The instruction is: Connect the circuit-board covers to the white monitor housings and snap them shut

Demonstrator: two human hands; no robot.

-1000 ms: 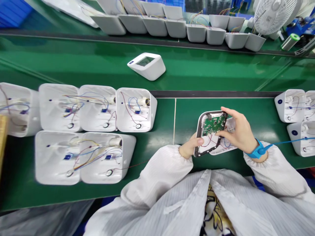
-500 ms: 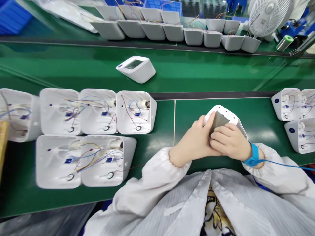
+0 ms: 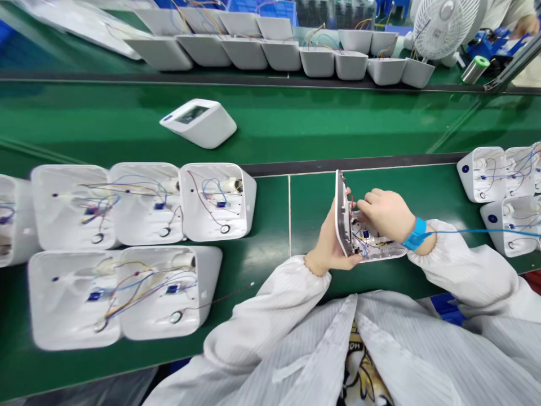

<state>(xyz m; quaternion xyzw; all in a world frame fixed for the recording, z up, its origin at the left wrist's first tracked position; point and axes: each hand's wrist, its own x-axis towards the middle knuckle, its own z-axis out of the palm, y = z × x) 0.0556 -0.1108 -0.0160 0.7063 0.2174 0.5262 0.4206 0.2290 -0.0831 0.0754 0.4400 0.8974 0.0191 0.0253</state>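
My left hand [image 3: 329, 242] grips a white front panel [image 3: 343, 217] and keeps it tilted up on edge. Its inner side faces right, over an opened white device housing [image 3: 386, 255]. A small blue circuit board [image 3: 366, 233] and thin coloured wires show inside that housing. My right hand [image 3: 389, 211] reaches over the housing with its fingers pinched at red wires [image 3: 351, 202] beside the panel. The fingertips are partly hidden. A blue wrist strap [image 3: 416, 234] with a cord circles my right wrist.
Several open white housings [image 3: 217, 203] with wires stand at left, and more [image 3: 482, 175] at right. A closed device with a screen [image 3: 200, 123] lies beyond the dark rail. On the back shelf are a row of housings [image 3: 316, 62], a fan [image 3: 443, 28] and a solder spool [image 3: 475, 70].
The device was closed under both hands; now its front panel is swung up in my left hand and the inside shows. My right hand has moved to the wires. The view has shifted slightly.
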